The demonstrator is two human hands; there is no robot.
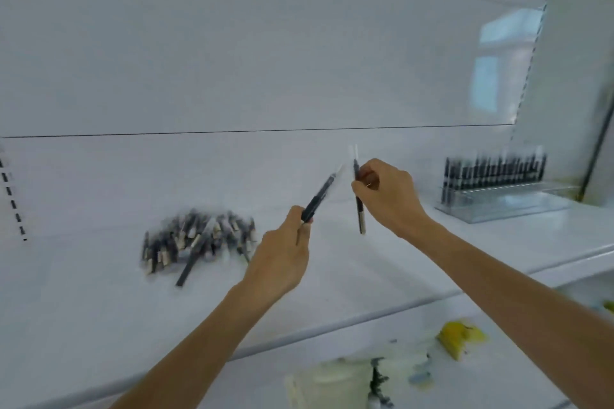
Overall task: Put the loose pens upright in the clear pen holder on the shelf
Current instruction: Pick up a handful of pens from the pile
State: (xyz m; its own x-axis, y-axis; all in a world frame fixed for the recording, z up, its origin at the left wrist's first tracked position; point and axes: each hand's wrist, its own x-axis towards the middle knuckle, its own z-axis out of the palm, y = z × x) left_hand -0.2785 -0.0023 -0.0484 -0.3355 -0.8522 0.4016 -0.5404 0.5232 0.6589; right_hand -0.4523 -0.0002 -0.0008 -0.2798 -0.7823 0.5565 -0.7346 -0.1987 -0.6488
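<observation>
A pile of loose black pens (199, 239) lies on the white shelf (99, 292) at the left. My left hand (282, 256) grips one black pen (320, 196) that slants up to the right. To its right, my right hand (387, 196) pinches a second black pen (358, 206) that hangs nearly upright. Both hands are raised above the middle of the shelf. At the right end stands the clear pen holder (505, 206), with a row of black pens (495, 171) upright along its back. The picture is blurred.
The shelf's front edge (365, 315) runs diagonally under my forearms. Below it sit blurred white and yellow packets (458, 339) on a lower shelf. A white back panel rises behind, and a side upright with slots stands at the far right.
</observation>
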